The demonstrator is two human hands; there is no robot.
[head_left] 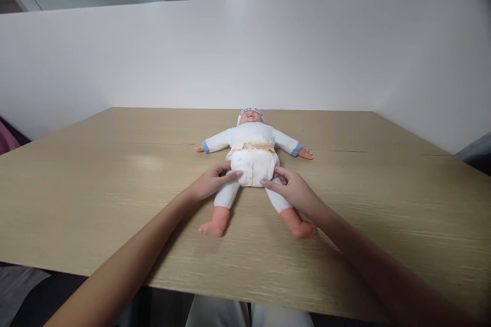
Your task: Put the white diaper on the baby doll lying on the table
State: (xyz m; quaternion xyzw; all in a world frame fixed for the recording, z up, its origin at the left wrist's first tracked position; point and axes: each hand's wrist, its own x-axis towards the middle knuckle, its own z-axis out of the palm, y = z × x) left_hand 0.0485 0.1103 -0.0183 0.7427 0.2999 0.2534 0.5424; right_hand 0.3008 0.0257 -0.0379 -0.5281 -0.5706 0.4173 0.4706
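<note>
A baby doll (251, 134) in a white outfit with blue cuffs and a printed white cap lies on its back, head away from me. Its arms are spread out and its bare feet point toward me. Around its hips sits a white diaper (253, 166) with an orange patterned waistband. My left hand (215, 178) pinches the diaper's edge at the left leg, thumb on the front. At the right leg, my right hand (289, 186) grips the opposite edge, its thumb also on the front. The fingers behind the diaper's edges are partly hidden.
The doll lies on a wide wooden table (134, 204) with thin seams across it. White partition walls (245, 56) enclose the back and sides. My legs (249, 311) are below the front edge. Dark objects show at both far sides.
</note>
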